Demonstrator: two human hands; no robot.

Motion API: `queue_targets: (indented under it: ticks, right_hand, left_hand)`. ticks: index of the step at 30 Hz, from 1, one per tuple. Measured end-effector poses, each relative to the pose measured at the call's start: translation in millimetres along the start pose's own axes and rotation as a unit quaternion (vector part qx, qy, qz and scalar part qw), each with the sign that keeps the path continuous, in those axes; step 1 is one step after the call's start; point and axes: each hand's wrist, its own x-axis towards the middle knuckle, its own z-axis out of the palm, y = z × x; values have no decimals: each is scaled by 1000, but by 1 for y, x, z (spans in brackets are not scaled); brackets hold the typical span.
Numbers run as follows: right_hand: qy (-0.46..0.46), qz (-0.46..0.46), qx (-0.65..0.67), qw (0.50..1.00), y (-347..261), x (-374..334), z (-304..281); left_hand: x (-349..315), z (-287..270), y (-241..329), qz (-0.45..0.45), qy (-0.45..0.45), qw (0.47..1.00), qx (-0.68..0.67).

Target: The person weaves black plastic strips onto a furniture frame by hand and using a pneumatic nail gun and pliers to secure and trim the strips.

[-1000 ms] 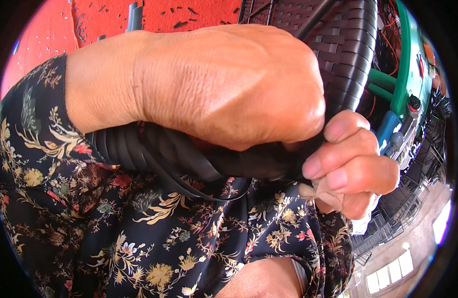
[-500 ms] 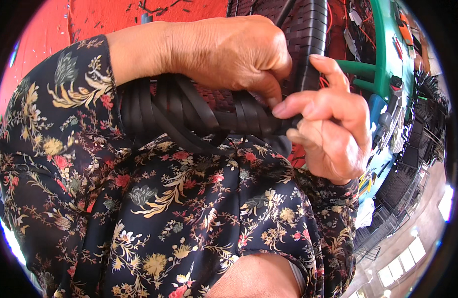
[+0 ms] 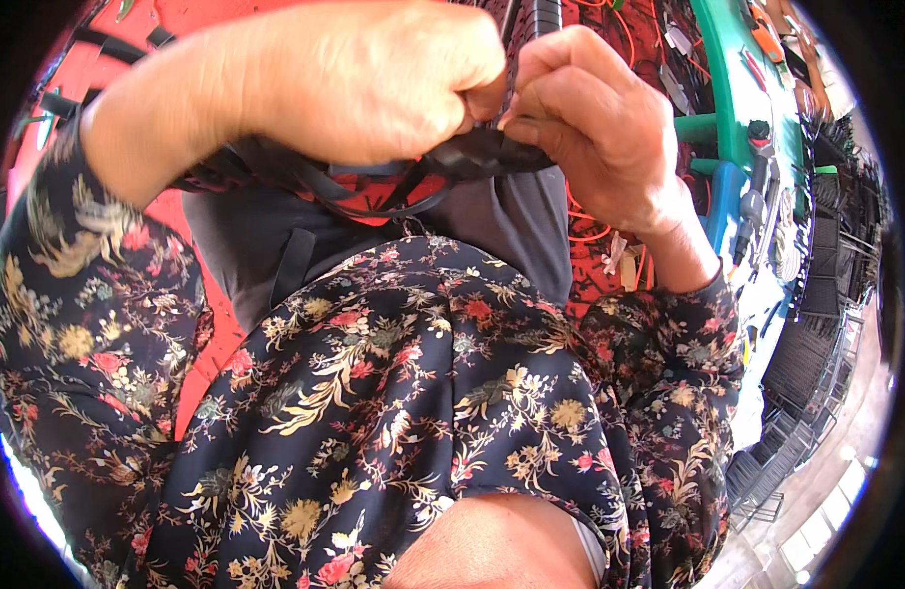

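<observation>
A black woven frame wrapped with flat plastic strips (image 3: 487, 154) lies across my lap, its near edge under both hands. My left hand (image 3: 374, 83), reaching in from the left, is closed in a fist, with its thumb and fingertips at a black strip on this edge. Close beside it, my right hand (image 3: 604, 123) pinches at the same spot with thumb and forefinger, its other fingers curled. The strip between the fingertips is mostly hidden. Looser strips hang in loops below my left wrist.
A black wrapped bar (image 3: 542, 20) rises away beyond the hands. Further right stand a green frame (image 3: 722, 69) and a table with tools and a blue object (image 3: 729, 201). Dark woven furniture (image 3: 816, 275) is stacked beyond. Red floor (image 3: 192, 324) shows at left, with strip ends above it.
Both hands and the woven edge have moved up and away from my body, uncovering my dark trousers. My right hand has turned, and its raised forefinger has curled in.
</observation>
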Motion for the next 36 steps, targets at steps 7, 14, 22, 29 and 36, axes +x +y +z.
queue_targets:
  ticks: [7,14,22,29,36]
  right_hand:
    - [14,-42,9,999,30,9,5]
    - [24,-25,40,999,43,16,9]
    - [-17,-26,-3,1000,36,31,-2]
    - [-124,16,-19,992,47,43,-5]
    - [-185,111,12,976,34,50,-8]
  left_hand:
    - [-2,46,-17,76,269,926,253]
    - [24,60,-34,-11,411,889,200]
    - [25,64,-43,38,482,846,225]
    - [23,81,-47,122,548,770,301]
    - [13,87,-36,128,519,789,304]
